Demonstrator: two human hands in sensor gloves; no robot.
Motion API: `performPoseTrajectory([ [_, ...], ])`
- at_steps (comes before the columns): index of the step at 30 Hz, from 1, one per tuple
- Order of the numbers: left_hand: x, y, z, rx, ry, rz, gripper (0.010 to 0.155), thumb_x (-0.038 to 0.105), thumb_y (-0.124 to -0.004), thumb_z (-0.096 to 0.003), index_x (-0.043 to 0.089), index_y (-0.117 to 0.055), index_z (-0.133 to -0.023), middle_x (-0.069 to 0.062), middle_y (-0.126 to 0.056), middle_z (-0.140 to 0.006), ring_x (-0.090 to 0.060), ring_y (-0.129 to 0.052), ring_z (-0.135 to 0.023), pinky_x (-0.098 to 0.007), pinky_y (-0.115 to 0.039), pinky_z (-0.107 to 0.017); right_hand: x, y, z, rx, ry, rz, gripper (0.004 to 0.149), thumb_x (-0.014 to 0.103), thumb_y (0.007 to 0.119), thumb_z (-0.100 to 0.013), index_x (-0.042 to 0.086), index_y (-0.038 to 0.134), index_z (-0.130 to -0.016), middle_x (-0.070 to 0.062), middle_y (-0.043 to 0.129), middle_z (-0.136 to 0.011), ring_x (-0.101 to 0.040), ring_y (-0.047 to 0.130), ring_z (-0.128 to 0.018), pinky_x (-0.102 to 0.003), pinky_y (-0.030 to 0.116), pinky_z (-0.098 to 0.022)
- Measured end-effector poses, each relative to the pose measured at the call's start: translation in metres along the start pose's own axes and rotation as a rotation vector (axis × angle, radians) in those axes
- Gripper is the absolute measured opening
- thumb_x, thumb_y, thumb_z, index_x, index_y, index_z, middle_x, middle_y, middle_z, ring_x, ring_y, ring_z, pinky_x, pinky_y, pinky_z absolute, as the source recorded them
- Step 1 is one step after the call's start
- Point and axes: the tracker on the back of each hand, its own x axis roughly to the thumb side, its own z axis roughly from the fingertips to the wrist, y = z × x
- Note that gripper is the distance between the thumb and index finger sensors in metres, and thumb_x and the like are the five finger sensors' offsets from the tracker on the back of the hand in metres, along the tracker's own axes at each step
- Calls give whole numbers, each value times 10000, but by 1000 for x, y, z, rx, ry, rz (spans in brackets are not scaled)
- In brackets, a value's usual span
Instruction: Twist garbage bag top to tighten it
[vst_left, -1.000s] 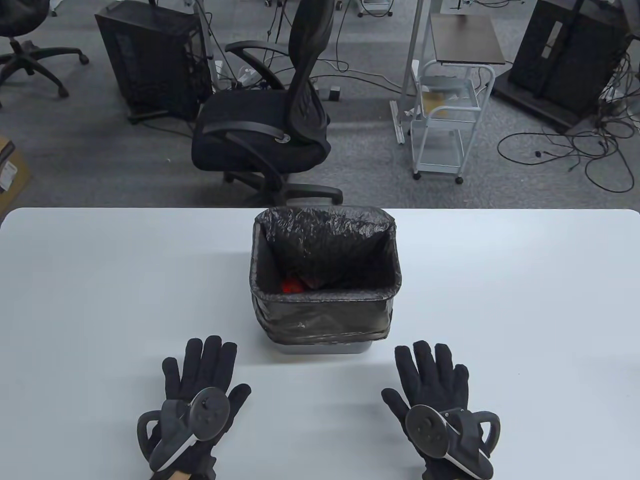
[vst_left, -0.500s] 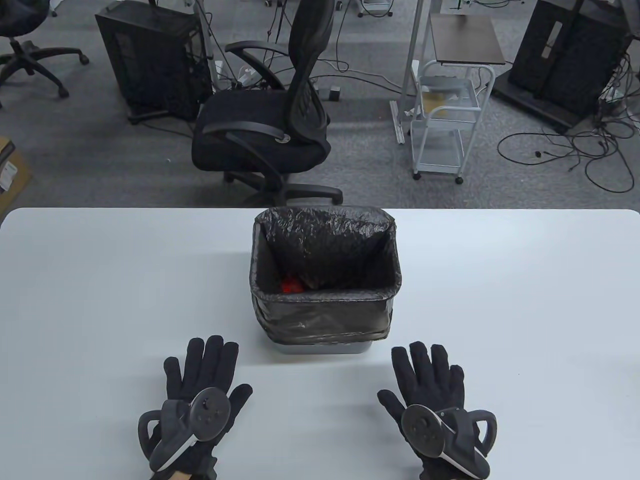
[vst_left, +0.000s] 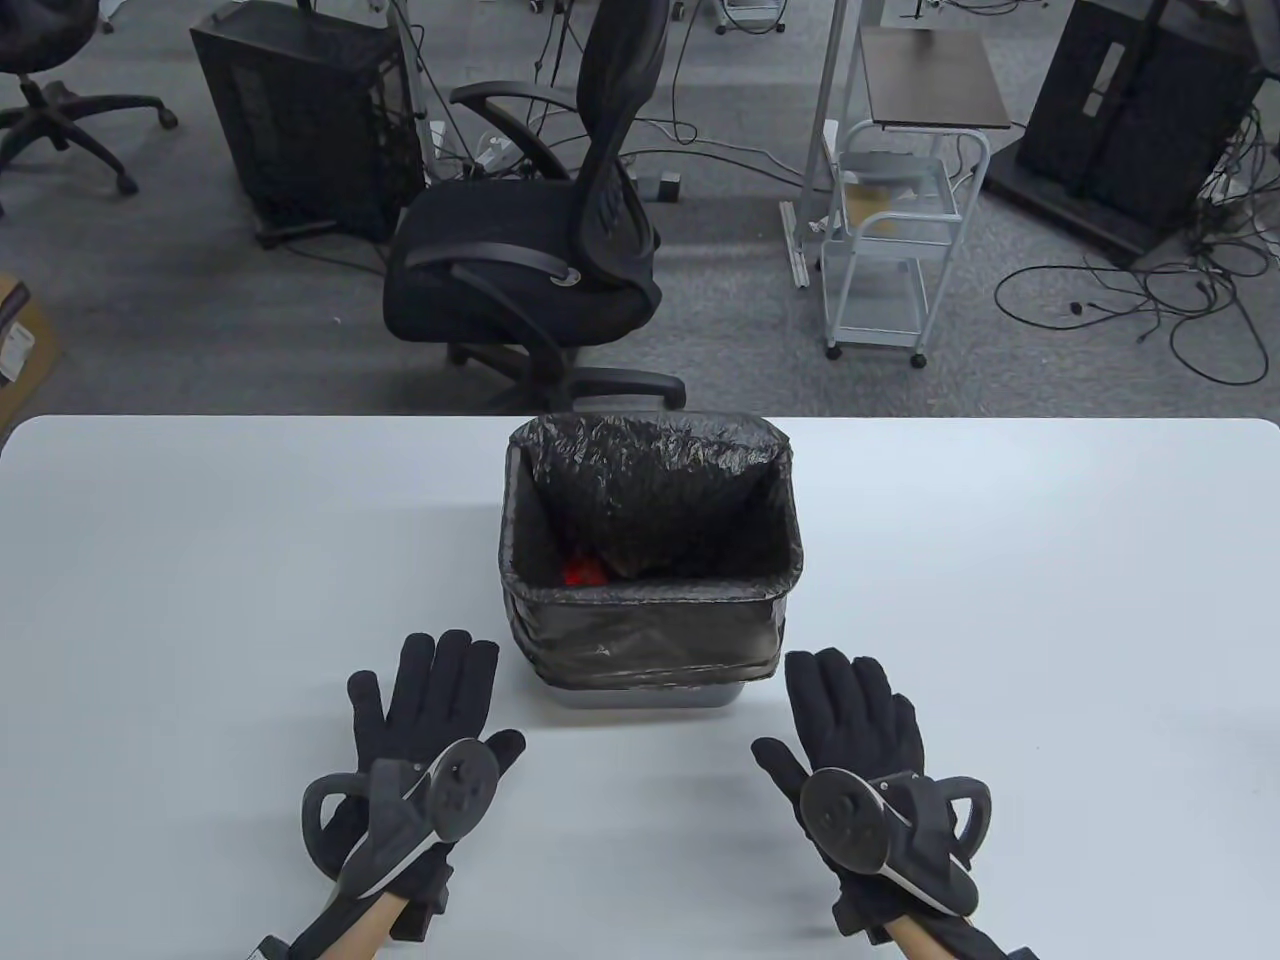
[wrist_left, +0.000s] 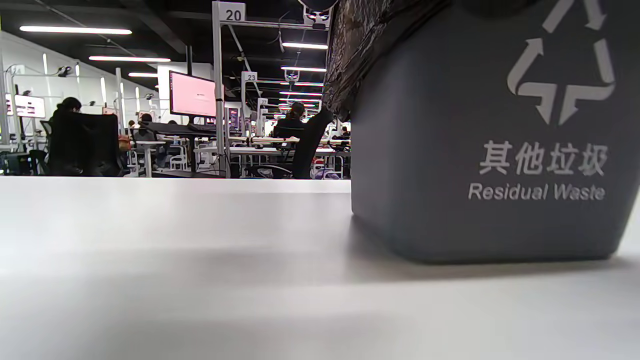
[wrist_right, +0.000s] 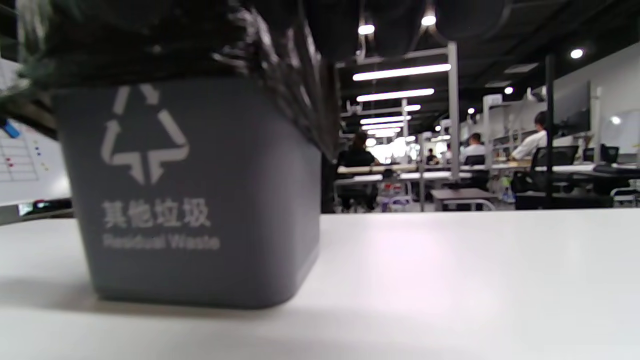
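Note:
A small grey waste bin (vst_left: 645, 692) stands at the middle of the white table (vst_left: 200, 560). A black garbage bag (vst_left: 650, 640) lines it, its top folded over the rim and wide open; something red (vst_left: 583, 571) lies inside. My left hand (vst_left: 430, 695) is open and empty, fingers stretched out, just left of the bin's near corner. My right hand (vst_left: 850, 700) is open and empty, just right of the bin. Neither touches the bag. The wrist views show the bin (wrist_left: 490, 150) (wrist_right: 195, 200) close up with the bag edge (wrist_left: 360, 55) (wrist_right: 280, 65) hanging over its rim.
A black office chair (vst_left: 540, 240) stands behind the table's far edge. A white cart (vst_left: 895, 230), computer towers and cables lie on the floor beyond. Bare tabletop stretches to both sides of the bin.
Both hands have moved forward toward the bin, the left one more, and have lifted a little off the table. The bin and bag have not moved.

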Motion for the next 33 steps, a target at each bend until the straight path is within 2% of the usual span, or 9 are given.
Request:
performPoseTrajectory([
  [7,3,-3,-36,-56,53,74,943,689,-596,-496,331,-51,-1178,63,-225,-1340,-200,-273,-1276,-609,-276,-846,-6,10,-35,55,46,-56,802,500,666,-573,113,369,-1209,-192,547,-1195,-498,590,-1056,-627,607,-723],
  [11,3,-4,-45,-46,69,133,956,682,-626,-495,347,-48,-1179,93,-256,-1335,-176,-309,-1279,-607,-297,-854,-10,17,-46,44,74,-62,827,497,723,-544,110,396,-1198,-178,582,-1176,-472,645,-1038,-594,666,-703],
  [13,6,-3,-47,-48,54,155,929,688,-600,-502,356,-61,-1182,100,-272,-1335,-169,-334,-1280,-607,-306,-857,-14,21,-50,35,69,-75,807,495,742,-532,133,440,-1187,-147,627,-1159,-450,688,-1023,-574,707,-685],
  [17,8,1,-52,-30,56,131,875,677,-603,-504,376,-145,-1186,117,-347,-1326,-164,-390,-1273,-606,-324,-857,-18,21,-56,-19,73,-123,747,486,763,-519,161,533,-1152,-107,720,-1101,-415,770,-972,-548,762,-631],
  [24,13,0,-52,9,55,136,741,656,-560,-533,370,-324,-1175,159,-546,-1258,-118,-553,-1227,-599,-372,-859,-21,16,-62,-164,70,-143,575,473,756,-520,186,733,-1017,-55,888,-927,-335,906,-836,-515,813,-564],
  [27,15,3,-53,8,45,138,682,621,-453,-552,335,-382,-1167,140,-622,-1221,-123,-645,-1180,-595,-401,-855,-21,15,-63,-184,77,-159,516,463,741,-531,189,780,-967,-40,927,-867,-313,937,-790,-509,820,-551],
  [33,20,11,-50,70,84,100,618,599,-498,-566,323,-516,-1119,141,-756,-1128,-100,-773,-1087,-580,-471,-838,-18,12,-65,-225,100,-169,405,414,746,-536,188,866,-849,-8,988,-748,-281,985,-700,-497,837,-520],
])
